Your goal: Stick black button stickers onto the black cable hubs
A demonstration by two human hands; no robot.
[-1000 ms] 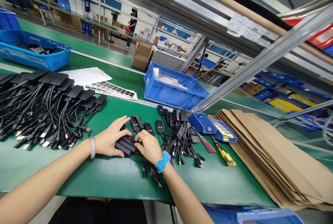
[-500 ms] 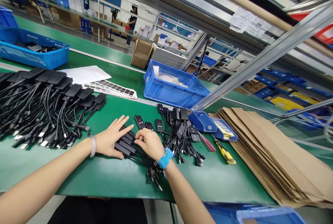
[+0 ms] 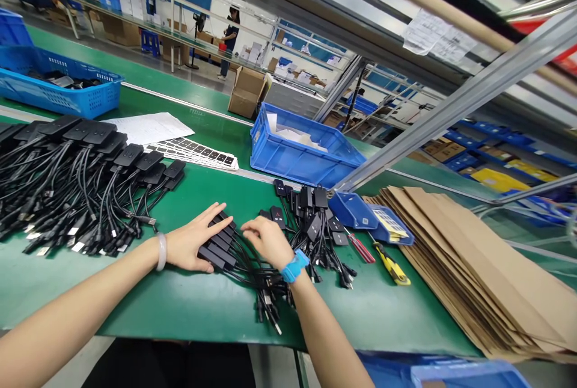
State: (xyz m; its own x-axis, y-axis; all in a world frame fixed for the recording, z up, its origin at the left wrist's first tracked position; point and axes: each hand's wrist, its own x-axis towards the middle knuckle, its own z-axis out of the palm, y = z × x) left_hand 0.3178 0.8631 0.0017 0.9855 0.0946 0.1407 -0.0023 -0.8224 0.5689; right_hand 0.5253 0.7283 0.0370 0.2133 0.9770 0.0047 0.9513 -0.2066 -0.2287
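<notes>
My left hand [image 3: 192, 242] lies with fingers spread against a row of flat black cable boxes [image 3: 219, 251], partly covering them. Black cables [image 3: 252, 280] run from these boxes to the right and toward me, ending in plugs near the table's front edge. Above the cables hovers my right hand [image 3: 268, 240], its fingers loosely bent and nothing visible in them. Just beyond it, a black box with small markings [image 3: 278, 216] lies beside a bundle of similar boxes with cables [image 3: 311, 219]. A larger pile of black cabled boxes [image 3: 90, 135] covers the left side.
Label sheets [image 3: 193, 153] and white paper [image 3: 151, 128] lie behind my left hand. A blue crate [image 3: 302, 156] and a blue basket [image 3: 67, 96] stand at the back. To the right are red-handled tweezers [image 3: 360, 248], a yellow cutter [image 3: 391, 264] and stacked cardboard [image 3: 460, 267].
My right hand has moved slightly right, its fingers loosening. The loose black box that lay beyond my hands no longer shows in its former spot. My left hand stays put.
</notes>
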